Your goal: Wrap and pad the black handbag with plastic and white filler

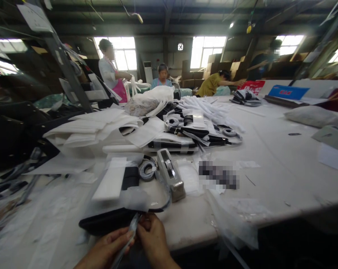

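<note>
Between the thumb and fingers of my left hand [111, 243] is a narrow strap wrapped in clear plastic [133, 227], its lower end trailing toward me. My right hand [153, 233] is closed beside it, fingertips pinched at the same strap near the edge of a black bag [107, 220]; its exact grip is partly hidden. The bag lies flat on the table, with white foam sheet [110, 179] and a clear film over it. Its strap curves round to a plastic-wrapped coil [147, 170]. Just right of that stands a grey tape dispenser [170, 175].
White foam sheets [93, 129] and several wrapped black bags [182, 140] are piled behind. A clear plastic bag [233, 218] hangs over the table's front edge. A blue box [288, 92] lies at far right. Several people work across the table, one in yellow [210, 85].
</note>
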Available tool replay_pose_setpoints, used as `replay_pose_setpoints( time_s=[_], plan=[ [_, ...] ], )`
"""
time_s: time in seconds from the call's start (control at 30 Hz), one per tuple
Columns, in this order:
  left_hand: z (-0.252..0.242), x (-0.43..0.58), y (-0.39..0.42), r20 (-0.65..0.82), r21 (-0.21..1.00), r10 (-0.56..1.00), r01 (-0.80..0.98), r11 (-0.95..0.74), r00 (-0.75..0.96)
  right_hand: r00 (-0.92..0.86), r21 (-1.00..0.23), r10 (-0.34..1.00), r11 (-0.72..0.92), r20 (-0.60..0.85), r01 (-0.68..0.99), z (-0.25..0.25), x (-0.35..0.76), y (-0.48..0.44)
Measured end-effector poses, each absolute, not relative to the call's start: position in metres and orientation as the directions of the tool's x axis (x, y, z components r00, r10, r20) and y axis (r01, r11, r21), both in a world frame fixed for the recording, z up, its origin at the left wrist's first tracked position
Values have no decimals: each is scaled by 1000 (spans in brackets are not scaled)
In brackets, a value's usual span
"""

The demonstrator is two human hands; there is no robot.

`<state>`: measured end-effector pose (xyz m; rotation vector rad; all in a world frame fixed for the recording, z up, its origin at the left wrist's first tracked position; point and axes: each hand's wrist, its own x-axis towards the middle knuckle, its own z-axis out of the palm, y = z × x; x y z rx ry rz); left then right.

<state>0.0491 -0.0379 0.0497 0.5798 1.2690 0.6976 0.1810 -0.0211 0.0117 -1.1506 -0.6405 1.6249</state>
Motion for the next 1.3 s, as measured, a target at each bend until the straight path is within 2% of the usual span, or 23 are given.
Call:
replay_pose_setpoints(
  time_s=[0.17,0.3,0.37,0.43,0.53,0.63,0.7,0.77,0.87,1.07,1.17,1.3],
  plan=[
    [51,49,-42,-667,704,730,-194,684,151,-39,-855,918,-383,-395,-351,10,172,-16],
    [57,51,-45,-656,746,752,-102,659,64,-102,-853,906,-422,-412,-306,7,177,-18],
    [59,52,-46,-617,784,786,-47,619,40,-172,-833,909,-418,-381,-364,5,184,-23],
    [60,52,-47,-578,815,815,-21,579,37,-260,-755,905,-425,-338,-500,5,192,-31],
    [59,53,-49,-546,836,836,-36,548,45,-333,-540,868,-492,-369,-683,10,197,-39],
    [58,54,-50,-571,811,816,-92,578,92,-390,-334,793,-568,-468,-752,18,192,-39],
    [57,56,-51,-594,782,793,-133,609,136,-400,-274,772,-575,-495,-771,22,184,-36],
    [55,59,-52,-597,776,789,-146,614,147,-366,-287,775,-558,-516,-778,24,175,-32],
    [48,58,-51,-553,821,827,-107,561,103,-277,-385,798,-523,-535,-761,23,170,-29],
    [34,40,-49,-396,918,906,83,387,151,-217,-601,880,-451,-422,-660,24,203,-43],
    [34,31,-53,-352,920,921,243,307,169,-106,-641,904,-372,-413,-671,28,221,-45],
    [47,7,-63,-146,815,985,576,67,93,-176,-593,899,-402,-402,-698,27,224,-42]
  ],
)
